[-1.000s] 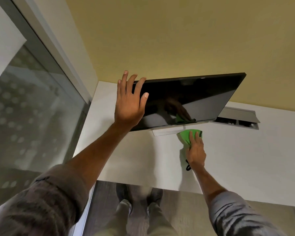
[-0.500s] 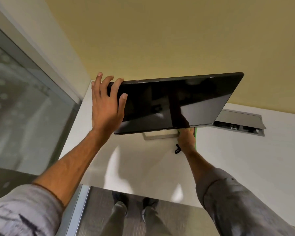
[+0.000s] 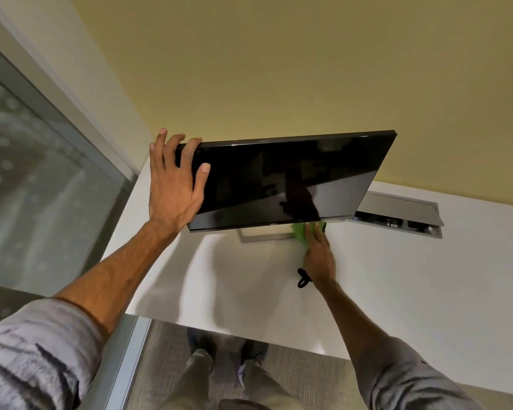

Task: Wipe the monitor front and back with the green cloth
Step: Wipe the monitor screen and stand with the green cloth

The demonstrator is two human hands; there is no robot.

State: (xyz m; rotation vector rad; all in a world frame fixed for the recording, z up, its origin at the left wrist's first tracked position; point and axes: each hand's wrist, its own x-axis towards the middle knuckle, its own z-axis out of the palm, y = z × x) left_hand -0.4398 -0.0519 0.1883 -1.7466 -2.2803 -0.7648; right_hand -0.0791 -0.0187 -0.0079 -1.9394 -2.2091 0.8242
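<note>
Head view is looking down on a dark monitor [image 3: 279, 179] that is leaning back on a white counter [image 3: 427, 285]. Far to the monitor's left, a glass panel [image 3: 42, 187] is running along the counter's side.

At the monitor's upper left corner the left grip [image 3: 175, 187] is holding on. Its fingers are hooking over the top edge, the thumb is pressing on the front of the screen, and the palm is covering the left edge. The screen is off and is reflecting a dark arm shape.

About midway along the monitor's lower bezel a small pale logo [image 3: 274, 224] is showing, too small to read. Below that logo the silver stand base [image 3: 261, 235] is sitting on the counter.

Just right of the base, at the monitor's lower edge, the green cloth [image 3: 299, 232] is lying beneath the right grip [image 3: 319, 255]. That grip's fingers are stretching out nearly straight on top of the cloth, pressing rather than clutching, and the fingertips are reaching the monitor's bottom edge. Whether the cloth is touching the bezel or only the counter, I cannot tell. A black loop [image 3: 302, 278] is hanging at that wrist.

Right of the monitor, behind its lower right corner, a grey hatch [image 3: 397, 216] in the counter is standing open.
</note>
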